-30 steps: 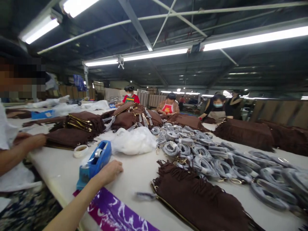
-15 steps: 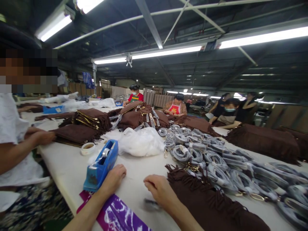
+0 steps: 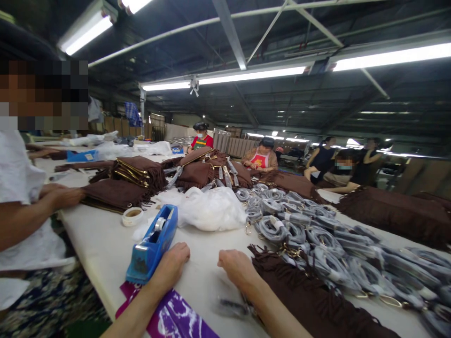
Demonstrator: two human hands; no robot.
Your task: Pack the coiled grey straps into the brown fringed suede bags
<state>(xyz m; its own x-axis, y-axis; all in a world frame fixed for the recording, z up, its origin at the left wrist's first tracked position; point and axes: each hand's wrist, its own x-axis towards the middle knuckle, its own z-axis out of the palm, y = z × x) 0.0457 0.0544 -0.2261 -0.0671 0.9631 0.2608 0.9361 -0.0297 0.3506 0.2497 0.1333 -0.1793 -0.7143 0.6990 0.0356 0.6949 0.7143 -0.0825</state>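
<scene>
My left hand (image 3: 172, 265) rests on the white table (image 3: 102, 244), fingers curled, right beside a blue tape dispenser (image 3: 152, 244). My right hand (image 3: 237, 265) is closed in a loose fist on the table, just left of a brown fringed bag (image 3: 313, 300). Whether either hand holds anything is hidden. A small grey wrapped item (image 3: 232, 307) lies blurred under my right forearm. A purple-and-white piece (image 3: 172, 319) lies under my left forearm.
Several coiled grey straps (image 3: 306, 230) spread across the table's right. A white plastic bag (image 3: 211, 209) and a tape roll (image 3: 132, 216) lie behind the dispenser. Stacks of brown bags (image 3: 127, 180) stand farther back. A person's hand (image 3: 65, 196) works at left; other people stand at the far side.
My right hand came into view from the right and settled on the table by the brown bag. My left hand stayed by the dispenser. The view shifted slightly.
</scene>
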